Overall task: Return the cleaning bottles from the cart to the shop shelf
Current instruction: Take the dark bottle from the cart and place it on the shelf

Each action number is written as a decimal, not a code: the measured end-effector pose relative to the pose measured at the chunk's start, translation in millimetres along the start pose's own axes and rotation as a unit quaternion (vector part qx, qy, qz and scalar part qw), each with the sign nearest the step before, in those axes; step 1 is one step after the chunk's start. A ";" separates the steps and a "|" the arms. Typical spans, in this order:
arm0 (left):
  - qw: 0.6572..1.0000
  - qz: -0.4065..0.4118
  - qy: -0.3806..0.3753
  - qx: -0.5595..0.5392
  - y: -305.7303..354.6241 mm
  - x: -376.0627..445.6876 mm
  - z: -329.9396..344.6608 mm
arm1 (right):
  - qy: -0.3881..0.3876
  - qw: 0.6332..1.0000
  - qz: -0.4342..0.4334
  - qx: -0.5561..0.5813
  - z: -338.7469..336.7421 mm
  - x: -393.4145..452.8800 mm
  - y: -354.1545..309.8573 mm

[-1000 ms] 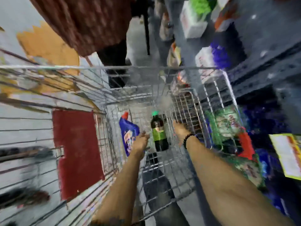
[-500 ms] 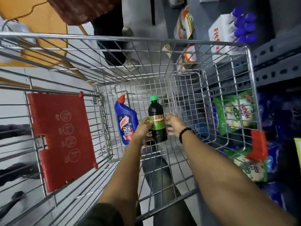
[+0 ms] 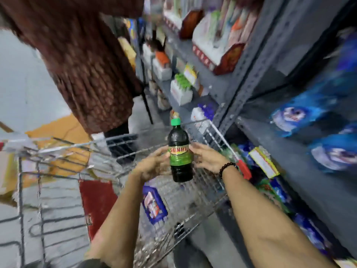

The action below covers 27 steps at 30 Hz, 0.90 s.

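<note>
Our left hand [image 3: 154, 165] and right hand [image 3: 207, 159] clasp one dark green-capped bottle [image 3: 180, 151] upright above the cart [image 3: 193, 200]. One blue bottle [image 3: 154, 205] lies inside, blurred. The shelf [image 3: 289, 151] stands right, its goods smeared.

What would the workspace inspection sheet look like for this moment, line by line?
Surface: wire cart, picture blurred by motion.
Job's things: dark bottle with green cap, upright, lifted above the cart; blue bottle lies in the cart.
Clutter: red flap on the cart.
Grippers: left hand and right hand hold the dark bottle from either side.
Cables: nothing seen.
Surroundings: grey shop shelf at right with blue packets and boxed goods; another person in a brown garment stands beyond the cart.
</note>
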<state>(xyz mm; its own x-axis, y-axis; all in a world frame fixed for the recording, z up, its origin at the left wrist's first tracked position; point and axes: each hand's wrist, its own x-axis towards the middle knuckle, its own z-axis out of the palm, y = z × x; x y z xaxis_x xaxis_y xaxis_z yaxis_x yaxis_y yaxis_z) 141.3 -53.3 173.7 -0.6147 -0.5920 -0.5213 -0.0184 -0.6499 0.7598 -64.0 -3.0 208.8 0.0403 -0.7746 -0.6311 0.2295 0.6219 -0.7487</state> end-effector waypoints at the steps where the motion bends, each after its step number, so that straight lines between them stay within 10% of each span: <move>1: 0.999 0.021 -0.029 0.012 21.5 -11.4 9.6 | -0.010 0.999 -0.042 0.020 2.9 -21.9 -15.1; 13: 0.886 0.254 -0.342 0.181 179.3 -154.1 178.1 | 0.040 0.911 -0.406 -0.056 16.3 -282.2 -116.9; 27: 0.821 0.191 -0.478 0.248 88.2 -114.7 347.4 | 0.213 0.891 -0.400 0.009 -97.9 -415.0 -1.0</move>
<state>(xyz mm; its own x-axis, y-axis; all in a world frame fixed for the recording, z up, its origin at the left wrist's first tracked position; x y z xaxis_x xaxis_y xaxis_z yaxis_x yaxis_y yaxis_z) -63.8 122.8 435.5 -0.9838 0.0904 0.1546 0.1466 -0.0898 0.9851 -176.1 329.2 451.6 -0.5161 -0.8527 0.0807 0.0348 -0.1150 -0.9928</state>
